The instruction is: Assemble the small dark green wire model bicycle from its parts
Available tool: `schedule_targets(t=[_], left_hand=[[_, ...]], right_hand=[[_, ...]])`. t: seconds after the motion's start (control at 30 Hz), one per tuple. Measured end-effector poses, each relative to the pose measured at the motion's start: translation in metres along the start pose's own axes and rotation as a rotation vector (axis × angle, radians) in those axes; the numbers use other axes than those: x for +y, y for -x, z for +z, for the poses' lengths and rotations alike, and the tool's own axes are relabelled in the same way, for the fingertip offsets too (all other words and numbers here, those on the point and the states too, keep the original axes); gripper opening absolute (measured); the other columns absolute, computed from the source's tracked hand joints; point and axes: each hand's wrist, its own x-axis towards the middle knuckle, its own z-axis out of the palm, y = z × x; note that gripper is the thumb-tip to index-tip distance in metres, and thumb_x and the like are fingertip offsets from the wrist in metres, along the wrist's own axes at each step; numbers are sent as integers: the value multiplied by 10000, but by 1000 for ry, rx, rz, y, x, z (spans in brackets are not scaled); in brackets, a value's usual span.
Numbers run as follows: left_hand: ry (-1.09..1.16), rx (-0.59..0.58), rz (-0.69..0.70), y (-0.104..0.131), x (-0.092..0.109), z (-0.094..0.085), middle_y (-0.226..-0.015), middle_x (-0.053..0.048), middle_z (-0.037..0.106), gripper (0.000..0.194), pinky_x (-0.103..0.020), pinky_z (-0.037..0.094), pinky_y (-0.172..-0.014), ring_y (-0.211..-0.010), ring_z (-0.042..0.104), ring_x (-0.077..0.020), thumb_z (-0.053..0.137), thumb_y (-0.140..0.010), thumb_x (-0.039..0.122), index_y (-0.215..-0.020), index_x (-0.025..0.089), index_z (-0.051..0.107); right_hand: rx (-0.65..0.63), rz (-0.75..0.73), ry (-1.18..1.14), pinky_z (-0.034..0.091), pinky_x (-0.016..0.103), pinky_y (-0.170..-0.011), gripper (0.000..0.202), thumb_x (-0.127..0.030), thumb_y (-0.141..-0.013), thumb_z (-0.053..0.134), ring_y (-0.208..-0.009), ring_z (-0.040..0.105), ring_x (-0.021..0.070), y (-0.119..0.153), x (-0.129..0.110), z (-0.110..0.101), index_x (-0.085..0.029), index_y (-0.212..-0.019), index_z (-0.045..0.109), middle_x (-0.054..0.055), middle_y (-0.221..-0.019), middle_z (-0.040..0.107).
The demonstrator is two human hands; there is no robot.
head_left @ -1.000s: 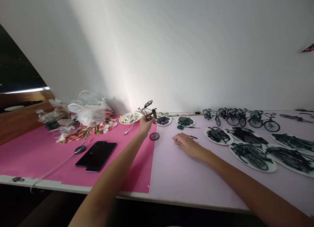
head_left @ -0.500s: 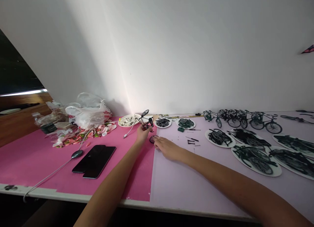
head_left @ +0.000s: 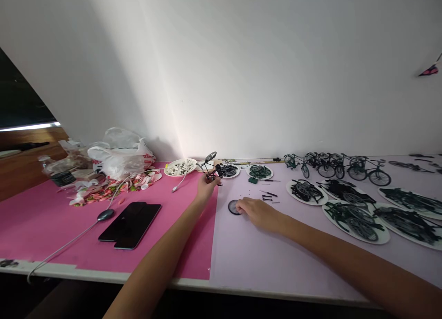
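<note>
My left hand (head_left: 207, 186) grips a black toy bicycle frame (head_left: 214, 172) above the table, near the seam between the pink and lilac sheets. One grey wheel (head_left: 210, 157) sticks up from that frame. On the lilac sheet, my right hand (head_left: 254, 212) has its fingers closed at the right edge of a loose toy bicycle wheel (head_left: 233, 207). The fingertips partly cover this wheel. Beyond the right hand lie a dark screwdriver (head_left: 268, 193), a small black bracket-like part (head_left: 266, 198) and a small green block (head_left: 253, 180).
Plates of bicycle parts (head_left: 355, 222) and several assembled toy bicycles (head_left: 369, 171) fill the right side. At left are two phones (head_left: 131, 224), a cable (head_left: 69, 245), a plastic bag (head_left: 120, 158), pink-green pieces (head_left: 103, 192) and a plate of white pieces (head_left: 180, 167).
My right hand has moved right and nearer, and the loose wheel has come with it from the seam onto the lilac sheet. The held frame has shifted slightly right.
</note>
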Motion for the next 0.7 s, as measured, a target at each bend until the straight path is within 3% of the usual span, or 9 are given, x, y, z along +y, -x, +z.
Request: schedule_targets(t=[0.13,0.23,0.3,0.4,0.7], left_hand=[[34,-43,-14,6,-1,6,-837,-33,714,487,-350,560,-779,-737,683,-190,879,-651,329,-1051,162,656],[61,-50,-41,9,-4,12,-830,-35,717,539,-359,561,-781,-729,687,-193,900,-630,327,-1073,155,645],[72,-56,-61,11,-7,16,-818,-35,716,568,-359,555,-778,-708,687,-190,911,-614,317,-1081,148,635],[73,-71,-74,13,-10,19,-819,-40,724,591,-357,546,-779,-700,698,-193,920,-610,307,-1100,147,630],[56,-84,-89,16,-14,23,-807,-40,743,576,-351,544,-775,-694,721,-204,903,-622,279,-1112,146,632]], right_hand=[[-26,124,-106,341,257,-651,217,-12,-837,462,-708,521,161,15,10,-19,-224,-859,502,5,-829,617],[-60,155,-290,404,265,-693,144,-128,-940,469,-734,583,167,14,20,-29,-230,-899,563,0,-842,676],[27,164,-310,429,277,-723,122,-199,-961,503,-781,597,175,10,27,-31,-223,-906,609,15,-896,690],[107,160,-293,454,300,-774,136,-272,-954,572,-848,607,191,9,36,-28,-210,-901,681,42,-963,698],[106,138,-316,479,339,-871,211,-370,-970,630,-949,617,224,20,41,-12,-210,-895,746,65,-982,689]])
